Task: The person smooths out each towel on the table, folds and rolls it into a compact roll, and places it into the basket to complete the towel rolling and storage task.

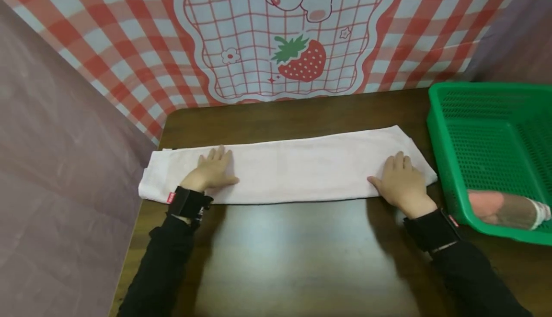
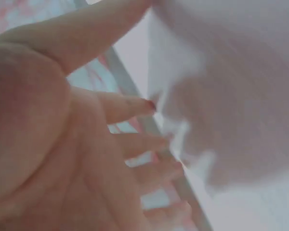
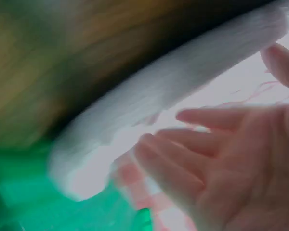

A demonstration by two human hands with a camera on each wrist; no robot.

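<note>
A white cloth, towel-like and folded into a long strip, lies across the wooden table. Near its left end my left hand rests on top with the fingers spread. My right hand lies near the slanted right end, its fingers straight. In the left wrist view the left fingers reach toward the white fabric. The right wrist view is blurred; there the right hand is beside the thick folded edge of the cloth.
A green plastic basket stands at the table's right side, with a bottle lying inside it. Behind the wooden table hangs a red-and-white checked cloth with strawberries. A small red tag shows beside the left wrist.
</note>
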